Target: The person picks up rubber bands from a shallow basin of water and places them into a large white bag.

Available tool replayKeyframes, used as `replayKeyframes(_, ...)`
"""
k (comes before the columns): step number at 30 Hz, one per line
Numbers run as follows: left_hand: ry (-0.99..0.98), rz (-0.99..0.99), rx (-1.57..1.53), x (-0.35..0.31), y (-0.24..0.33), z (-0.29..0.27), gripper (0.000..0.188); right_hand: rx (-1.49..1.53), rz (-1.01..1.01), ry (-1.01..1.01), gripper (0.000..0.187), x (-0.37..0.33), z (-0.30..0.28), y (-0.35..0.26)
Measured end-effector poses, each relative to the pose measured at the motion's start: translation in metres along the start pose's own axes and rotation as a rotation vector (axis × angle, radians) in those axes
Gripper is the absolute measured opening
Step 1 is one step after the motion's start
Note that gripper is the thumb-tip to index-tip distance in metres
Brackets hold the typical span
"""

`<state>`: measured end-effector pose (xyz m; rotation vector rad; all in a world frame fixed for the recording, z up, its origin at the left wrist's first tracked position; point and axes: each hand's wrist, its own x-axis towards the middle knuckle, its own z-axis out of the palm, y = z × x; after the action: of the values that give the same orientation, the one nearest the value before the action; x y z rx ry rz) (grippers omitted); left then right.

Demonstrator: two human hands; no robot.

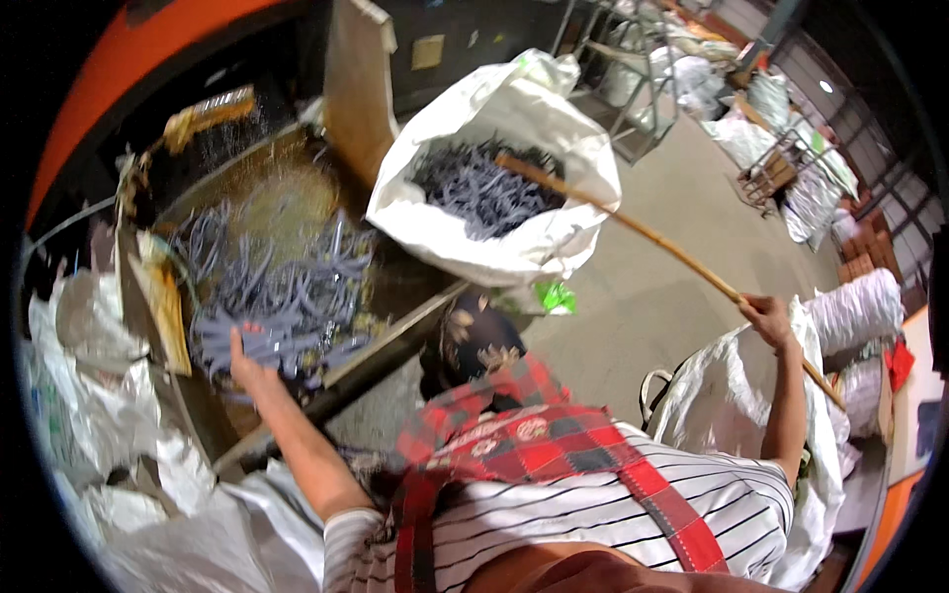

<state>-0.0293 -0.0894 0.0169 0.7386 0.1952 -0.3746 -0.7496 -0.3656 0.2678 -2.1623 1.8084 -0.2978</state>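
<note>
In a water-filled trough (381, 348) at the left lies a loose heap of grey-blue, rubbery-looking strips (297, 282). My left hand (253, 374) is at the near end of this heap, its fingers closed around a bunch of strips and partly hidden by them. Out to the right, my right hand (769, 321) grips a long wooden stick (662, 240). The stick's far end reaches into a wide-mouthed white woven sack (504, 94), over more grey strips (484, 193) inside it.
An upright board (358, 89) stands between trough and sack. Crumpled white sacks (99, 346) crowd the left side. A large white bag (717, 395) sits by my right arm. Farther back are a metal frame (633, 89), filled sacks (816, 198) and the concrete floor (692, 198).
</note>
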Motion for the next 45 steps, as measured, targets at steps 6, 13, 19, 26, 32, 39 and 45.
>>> replayKeyframes(6, 0.062, 0.090, 0.107, -0.024, 0.002, 0.020, 0.028, -0.394, -0.046, -0.044, 0.034, 0.099, 0.036, -0.079)
replayKeyframes(13, 0.030, 0.029, 0.146, -0.015, 0.004, 0.004, 0.029, -0.501, -0.099, -0.055, 0.028, 0.264, 0.148, -0.113)
replayKeyframes(19, 0.048, 0.096, 0.198, -0.009, 0.014, -0.015, 0.032, -0.489, 0.010, 0.027, 0.026, 0.294, 0.197, -0.140)
replayKeyframes(26, 0.112, 0.079, 0.277, -0.016, 0.015, -0.005, 0.032, -0.488, 0.211, 0.086, 0.027, 0.302, 0.205, -0.128)
replayKeyframes(32, 0.126, 0.105, 0.332, -0.019, 0.014, 0.000, 0.034, -0.618, -0.340, 0.420, 0.032, 0.295, 0.198, -0.206)
replayKeyframes(39, 0.032, 0.102, 0.485, -0.030, -0.003, 0.018, 0.032, 0.590, -1.141, -0.527, 0.037, 0.155, 0.271, -0.429)
replayKeyframes(45, -0.320, 0.097, 0.853, -0.059, -0.023, 0.052, 0.021, 1.008, -0.202, -1.439, 0.052, 0.082, 0.393, -0.554)
